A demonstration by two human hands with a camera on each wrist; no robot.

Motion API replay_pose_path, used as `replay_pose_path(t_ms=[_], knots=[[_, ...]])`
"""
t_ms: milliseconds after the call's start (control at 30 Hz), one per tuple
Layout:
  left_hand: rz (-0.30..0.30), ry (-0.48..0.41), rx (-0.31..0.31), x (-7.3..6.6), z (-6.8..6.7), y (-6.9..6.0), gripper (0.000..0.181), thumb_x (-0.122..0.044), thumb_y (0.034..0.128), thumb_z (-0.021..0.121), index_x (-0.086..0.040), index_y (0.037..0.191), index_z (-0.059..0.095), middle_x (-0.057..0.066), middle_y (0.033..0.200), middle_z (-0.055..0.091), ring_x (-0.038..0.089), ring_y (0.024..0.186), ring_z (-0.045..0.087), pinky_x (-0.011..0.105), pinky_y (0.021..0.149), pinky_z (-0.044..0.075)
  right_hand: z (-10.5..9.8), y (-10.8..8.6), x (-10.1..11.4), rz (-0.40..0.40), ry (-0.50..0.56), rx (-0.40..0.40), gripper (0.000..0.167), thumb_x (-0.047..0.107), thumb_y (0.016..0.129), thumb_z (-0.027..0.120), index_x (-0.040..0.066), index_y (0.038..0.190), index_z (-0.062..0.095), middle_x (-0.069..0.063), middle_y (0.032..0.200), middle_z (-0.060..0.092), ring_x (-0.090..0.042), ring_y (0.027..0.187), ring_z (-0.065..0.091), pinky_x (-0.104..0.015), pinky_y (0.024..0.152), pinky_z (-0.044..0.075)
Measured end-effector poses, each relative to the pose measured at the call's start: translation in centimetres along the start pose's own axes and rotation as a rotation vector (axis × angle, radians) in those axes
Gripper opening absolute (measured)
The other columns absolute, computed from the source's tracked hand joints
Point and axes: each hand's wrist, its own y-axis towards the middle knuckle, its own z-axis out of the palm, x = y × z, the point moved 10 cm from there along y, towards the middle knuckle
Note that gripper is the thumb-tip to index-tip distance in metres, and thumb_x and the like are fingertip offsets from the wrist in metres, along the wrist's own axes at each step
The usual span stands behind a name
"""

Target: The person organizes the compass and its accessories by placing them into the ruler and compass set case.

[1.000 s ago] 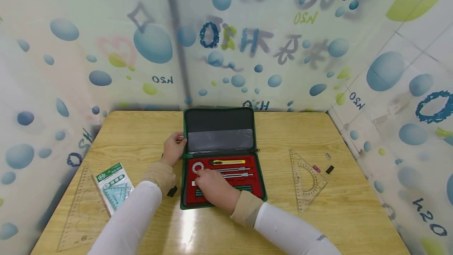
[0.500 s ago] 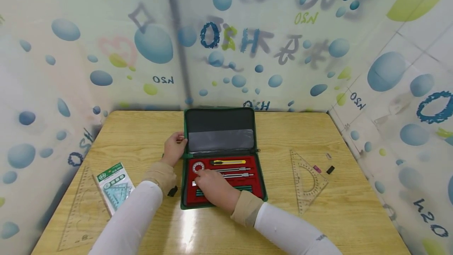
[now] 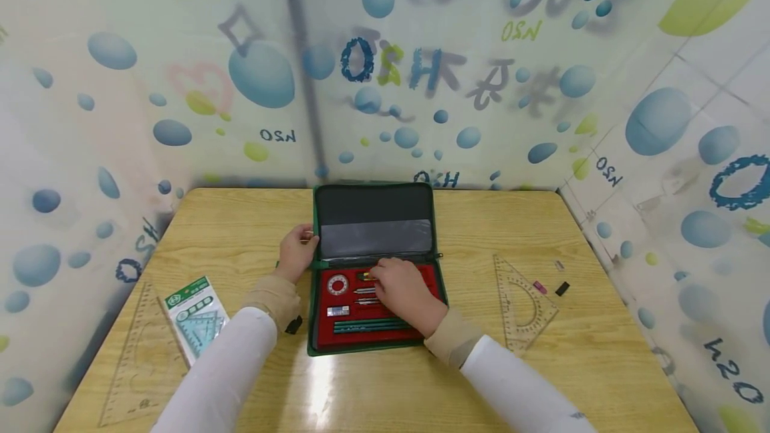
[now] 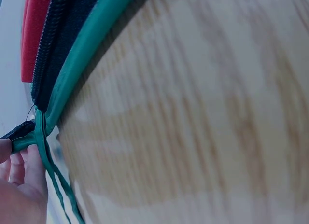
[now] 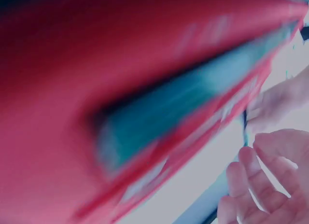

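Green fabric edging runs round the zip case (image 3: pixel 373 204), which sits near the middle of the bench (image 3: pixel 481 219), black lid folded open to the far side and red tray (image 3: pixel 349 300) nearest us. Our left hand (image 3: pixel 297 252) pinches the lid's left edge, fingers clamped on the green trim. Our right hand (image 3: pixel 408 291) is over the tray, its fingers bent at the yellow cutter (image 3: pixel 363 276); we cannot tell whether they grip it or only touch.

We judge the case light, its trim soft and pliable, best taken by the side edges. The cutter looks light, stiff and a little slick; we would take it by the middle of the body, away from the blade end. The slim compasses (image 3: pixel 365 301) just nearer us look rigid and easy to knock, and the green pencils (image 3: pixel 369 326) could roll if lifted.

For room, bare wood lies to the right until the clear set square (image 3: pixel 506 299), well apart from the case. On the left, the packet (image 3: pixel 195 316) is closer to our forearm, and the lid nearly reaches the far bench edge.
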Motion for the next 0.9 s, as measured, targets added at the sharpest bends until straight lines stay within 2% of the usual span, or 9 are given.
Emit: replay_pose_path(t_ms=[100,233,367,500,567,667,767,900], knots=[[-0.009,0.002,-0.005,0.1,-0.1,0.0,0.032,-0.006,0.0943,0.054,0.003,0.125,0.055,0.025,0.114,0.059,0.036,0.106,0.057,0.045,0.088,0.048,-1.2,-0.5,-3.5,0.091,0.021,-0.015,0.014,0.012,0.083,0.066,0.014,0.095,0.073,0.0,0.086,0.065,-0.018,0.077,0.061,-0.032,0.066,0.053],[-0.021,0.005,-0.006,0.2,-0.2,0.0,0.032,-0.008,0.095,0.053,0.001,0.126,0.055,0.023,0.115,0.059,0.035,0.108,0.056,0.045,0.089,0.048,-2.3,-1.6,-8.7,0.245,0.043,-0.004,0.016,0.009,0.082,0.066,0.011,0.097,0.072,-0.004,0.09,0.065,-0.022,0.08,0.063,-0.035,0.065,0.053],[-0.02,0.01,0.004,0.2,-0.1,-0.1,0.033,-0.008,0.0955,0.052,0.001,0.127,0.054,0.023,0.116,0.058,0.035,0.108,0.055,0.045,0.089,0.048,-3.0,-3.5,-14.4,0.404,0.038,0.024,0.02,0.01,0.083,0.064,0.009,0.102,0.07,-0.009,0.097,0.065,-0.025,0.083,0.063,-0.038,0.064,0.053],[-0.015,0.015,0.011,0.2,0.0,-0.1,0.033,-0.008,0.0957,0.052,0.001,0.127,0.054,0.023,0.116,0.058,0.035,0.108,0.055,0.045,0.088,0.048,-3.4,-5.9,-19.8,0.534,0.069,0.068,0.027,0.011,0.086,0.058,0.004,0.111,0.066,-0.016,0.102,0.063,-0.028,0.081,0.062,-0.036,0.056,0.05],[-0.018,0.02,0.011,0.3,0.0,0.0,0.033,-0.009,0.0958,0.052,0.0,0.127,0.054,0.023,0.115,0.058,0.035,0.108,0.056,0.045,0.088,0.049,-3.8,-7.2,-21.9,0.582,0.095,0.082,0.03,0.01,0.087,0.057,0.0,0.115,0.063,-0.021,0.106,0.062,-0.031,0.082,0.061,-0.037,0.057,0.049],[-0.028,0.024,0.017,0.5,0.1,0.0,0.033,-0.01,0.0964,0.051,-0.001,0.128,0.053,0.022,0.116,0.058,0.034,0.109,0.055,0.045,0.088,0.049,-4.2,-9.2,-24.8,0.668,0.135,0.106,0.036,0.01,0.089,0.055,-0.004,0.122,0.057,-0.028,0.114,0.057,-0.031,0.074,0.059,-0.036,0.053,0.045],[-0.028,0.022,0.016,0.6,0.1,0.0,0.033,-0.01,0.0962,0.052,-0.001,0.128,0.053,0.022,0.117,0.058,0.034,0.109,0.055,0.045,0.088,0.049,-4.5,-11.4,-27.5,0.77,0.155,0.115,0.041,0.013,0.089,0.055,-0.005,0.126,0.053,-0.033,0.119,0.052,-0.033,0.072,0.056,-0.036,0.049,0.043],[-0.004,0.016,0.001,0.2,0.0,0.0,0.034,-0.008,0.0951,0.054,0.002,0.127,0.053,0.024,0.115,0.059,0.036,0.108,0.056,0.046,0.089,0.048,-4.9,-14.2,-30.6,0.898,0.14,0.098,0.047,0.019,0.088,0.057,-0.005,0.128,0.05,-0.035,0.121,0.047,-0.048,0.09,0.053,-0.048,0.058,0.047]])
